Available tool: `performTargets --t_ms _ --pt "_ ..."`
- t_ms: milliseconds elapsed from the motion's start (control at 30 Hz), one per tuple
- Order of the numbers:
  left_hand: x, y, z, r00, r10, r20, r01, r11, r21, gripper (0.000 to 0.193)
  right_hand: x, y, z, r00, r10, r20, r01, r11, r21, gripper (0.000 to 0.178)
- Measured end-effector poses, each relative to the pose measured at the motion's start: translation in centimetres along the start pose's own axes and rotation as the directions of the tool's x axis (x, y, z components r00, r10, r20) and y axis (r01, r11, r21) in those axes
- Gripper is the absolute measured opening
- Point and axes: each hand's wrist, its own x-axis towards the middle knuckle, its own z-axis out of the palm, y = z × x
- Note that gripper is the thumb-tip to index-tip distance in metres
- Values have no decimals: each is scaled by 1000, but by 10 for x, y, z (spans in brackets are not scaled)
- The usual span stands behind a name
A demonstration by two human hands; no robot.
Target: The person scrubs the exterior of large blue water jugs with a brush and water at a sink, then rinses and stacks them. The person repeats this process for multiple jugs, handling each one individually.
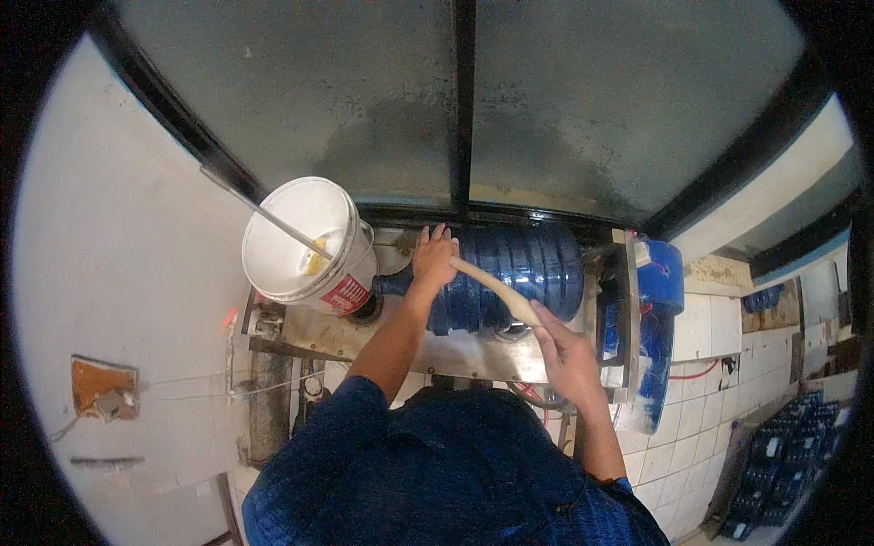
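Observation:
A large ribbed blue water jug (519, 278) lies on its side on a metal bench, its neck pointing left. My left hand (435, 258) rests on the jug's shoulder with fingers spread, holding nothing. In my right hand (569, 355) is one end of a long, curved cream-coloured handle (496, 287), which slants across the jug. Its far end reaches the edge of my left hand; whether bristles sit beneath it I cannot tell. Near the jug's neck stands a tilted white bucket (305, 241), with a long thin stick (264, 214) and a yellow piece (319, 257) inside.
Dark-framed frosted panels (364, 100) rise behind the metal bench (401, 350). Blue drums (657, 282) stand at its right end. Stacked dark blue containers (787, 464) sit at the far lower right, by a white tiled wall (692, 391). A plain pale wall (137, 237) lies to the left.

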Motion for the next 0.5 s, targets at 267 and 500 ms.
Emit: performTargets --t_ms 267,500 --pt "-12 -48 6 944 136 -301 -312 663 -680 38 12 -4 -12 984 -98 150 84 991 101 42" --pt "-47 -59 -17 960 -15 281 261 418 -870 94 -1 56 -40 999 -42 25 40 997 67 40"
